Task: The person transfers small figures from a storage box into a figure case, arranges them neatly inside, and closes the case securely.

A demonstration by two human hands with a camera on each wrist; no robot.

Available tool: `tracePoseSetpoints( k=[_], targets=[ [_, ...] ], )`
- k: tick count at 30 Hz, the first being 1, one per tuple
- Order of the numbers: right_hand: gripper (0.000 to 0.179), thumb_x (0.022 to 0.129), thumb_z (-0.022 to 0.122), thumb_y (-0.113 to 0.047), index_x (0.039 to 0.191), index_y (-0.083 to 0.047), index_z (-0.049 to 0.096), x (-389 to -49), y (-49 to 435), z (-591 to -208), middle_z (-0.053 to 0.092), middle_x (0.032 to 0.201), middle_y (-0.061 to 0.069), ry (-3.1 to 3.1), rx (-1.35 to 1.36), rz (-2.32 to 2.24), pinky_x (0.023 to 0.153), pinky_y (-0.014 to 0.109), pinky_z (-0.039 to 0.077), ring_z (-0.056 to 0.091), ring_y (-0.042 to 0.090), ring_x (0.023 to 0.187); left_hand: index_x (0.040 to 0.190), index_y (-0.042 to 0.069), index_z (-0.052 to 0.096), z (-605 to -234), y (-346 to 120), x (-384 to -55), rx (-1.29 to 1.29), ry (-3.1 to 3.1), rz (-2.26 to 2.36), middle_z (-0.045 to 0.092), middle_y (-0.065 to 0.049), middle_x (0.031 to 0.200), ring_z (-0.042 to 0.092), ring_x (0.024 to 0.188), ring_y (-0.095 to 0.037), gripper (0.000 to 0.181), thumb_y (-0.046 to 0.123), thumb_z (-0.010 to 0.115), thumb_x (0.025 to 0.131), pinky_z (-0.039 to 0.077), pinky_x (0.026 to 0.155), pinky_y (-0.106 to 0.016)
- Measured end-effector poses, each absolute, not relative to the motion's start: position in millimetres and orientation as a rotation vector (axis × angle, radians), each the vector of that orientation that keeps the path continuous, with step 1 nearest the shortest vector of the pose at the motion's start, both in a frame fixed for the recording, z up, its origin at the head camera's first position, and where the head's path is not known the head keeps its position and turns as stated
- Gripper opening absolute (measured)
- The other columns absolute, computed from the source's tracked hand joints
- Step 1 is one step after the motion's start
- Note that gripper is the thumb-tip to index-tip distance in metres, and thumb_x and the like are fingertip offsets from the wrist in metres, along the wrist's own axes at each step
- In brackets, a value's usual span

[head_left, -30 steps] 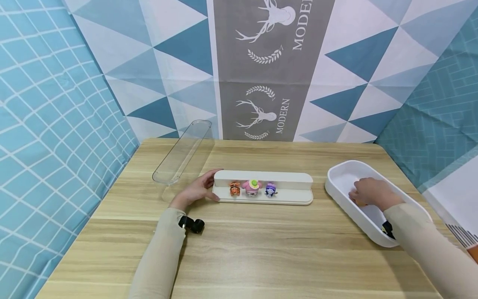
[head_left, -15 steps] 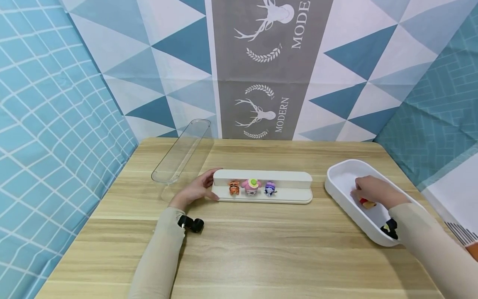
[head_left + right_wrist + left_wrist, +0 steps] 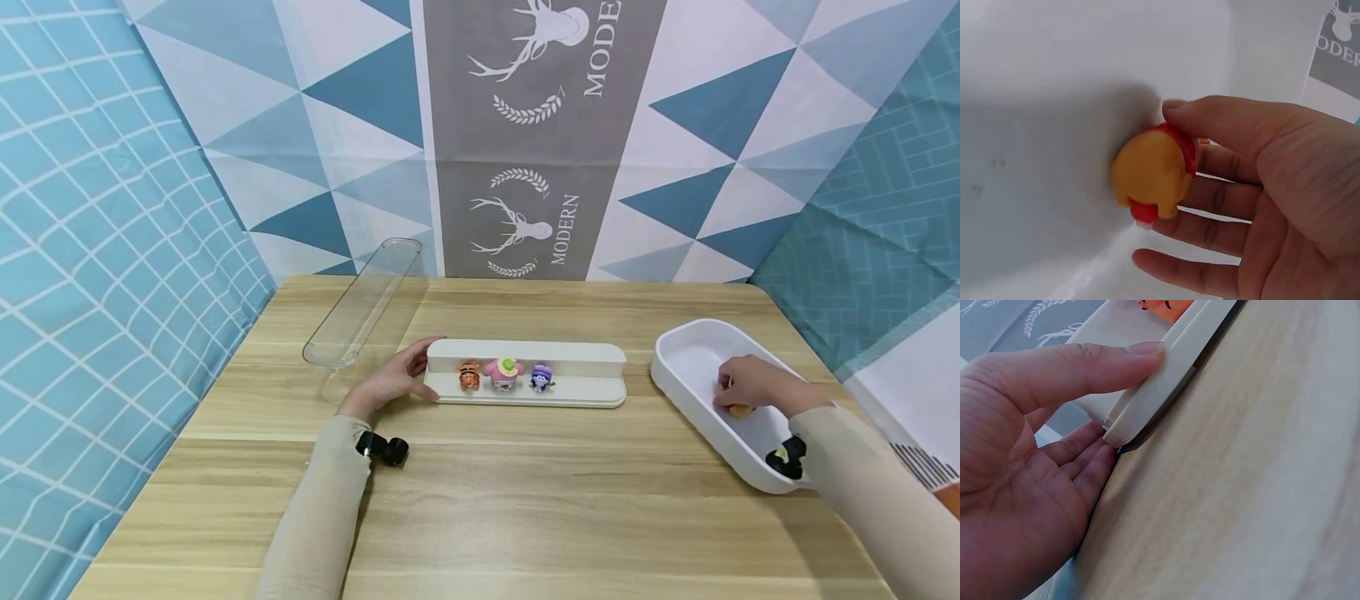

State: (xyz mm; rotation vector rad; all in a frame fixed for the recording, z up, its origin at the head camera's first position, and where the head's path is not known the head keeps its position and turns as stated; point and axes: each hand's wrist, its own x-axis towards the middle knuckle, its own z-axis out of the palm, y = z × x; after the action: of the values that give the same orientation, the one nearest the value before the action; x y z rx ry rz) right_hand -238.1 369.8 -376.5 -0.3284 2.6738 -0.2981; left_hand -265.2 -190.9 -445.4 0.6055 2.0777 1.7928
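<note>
My left hand (image 3: 393, 382) grips the left end of a long white display stand (image 3: 588, 392); in the left wrist view its thumb (image 3: 1104, 365) lies over the front edge and the other fingers tuck against the end. On the stand's lower step are three small figurines: an orange tiger (image 3: 469, 377), a pink one (image 3: 504, 375) with a green-topped hat, and a purple one (image 3: 541, 378). Inside a white tray (image 3: 693, 417), my right hand (image 3: 757, 383) pinches a yellow bear figurine (image 3: 1147, 167) with a red top, its back turned towards the right wrist camera.
A clear plastic cover (image 3: 360, 317) leans at the back left of the wooden table (image 3: 525, 508). Near the right sleeve shows a black object (image 3: 786, 457) with a yellow patch; I cannot tell whether it lies in the tray. Patterned cloths hang behind and at the sides.
My right hand has shifted slightly to the right inside the tray, and its fingers are now around the yellow bear figurine. My left hand and the stand have stayed put.
</note>
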Motion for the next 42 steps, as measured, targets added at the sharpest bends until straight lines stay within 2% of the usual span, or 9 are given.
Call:
tracePoseSetpoints(
  k=[7,15,23,34,42],
  targets=[
    [0.015,0.088,0.073,-0.016,0.089,-0.003,0.066,-241,377,-377,0.057,0.077,0.002,2.641,-0.308,-0.473,0.058,0.032,0.051,0.053,0.018,0.069,0.154,-0.001,0.028,-445,-191,-265,0.591,2.082,1.787,0.037,-0.025,0.15,0.032,0.141,-0.038,0.102,-0.023,0.074,0.066,0.021,0.12,-0.042],
    [0.028,0.089,0.075,-0.022,0.101,0.001,0.066,-243,384,-376,0.06,0.083,0.003,2.572,-0.211,-0.69,0.062,0.034,0.057,0.057,0.019,0.074,0.154,-0.001,0.028,-445,-191,-266,0.594,2.079,1.786,0.038,-0.026,0.149,0.034,0.139,-0.038,0.101,-0.023,0.074,0.066,0.023,0.119,-0.043],
    [0.035,0.092,0.072,-0.022,0.108,0.007,0.062,-240,382,-372,0.064,0.088,0.004,2.547,-0.134,-0.855,0.067,0.033,0.06,0.059,0.02,0.08,0.153,-0.002,0.028,-445,-190,-266,0.57,2.069,1.798,0.037,-0.026,0.15,0.031,0.141,-0.038,0.101,-0.025,0.073,0.066,0.02,0.12,-0.042],
    [0.041,0.094,0.07,-0.025,0.116,0.009,0.061,-240,387,-369,0.067,0.097,0.006,2.559,-0.134,-0.962,0.075,0.032,0.06,0.062,0.021,0.086,0.154,-0.001,0.028,-445,-190,-267,0.581,2.07,1.788,0.037,-0.025,0.15,0.032,0.14,-0.037,0.102,-0.025,0.074,0.066,0.02,0.12,-0.042],
    [0.049,0.093,0.071,-0.028,0.123,0.009,0.058,-235,381,-360,0.068,0.101,0.008,2.573,-0.099,-1.057,0.076,0.028,0.058,0.064,0.019,0.087,0.154,-0.001,0.028,-444,-190,-265,0.588,2.082,1.778,0.036,-0.025,0.151,0.03,0.142,-0.038,0.101,-0.023,0.074,0.067,0.02,0.12,-0.042]
  ],
)
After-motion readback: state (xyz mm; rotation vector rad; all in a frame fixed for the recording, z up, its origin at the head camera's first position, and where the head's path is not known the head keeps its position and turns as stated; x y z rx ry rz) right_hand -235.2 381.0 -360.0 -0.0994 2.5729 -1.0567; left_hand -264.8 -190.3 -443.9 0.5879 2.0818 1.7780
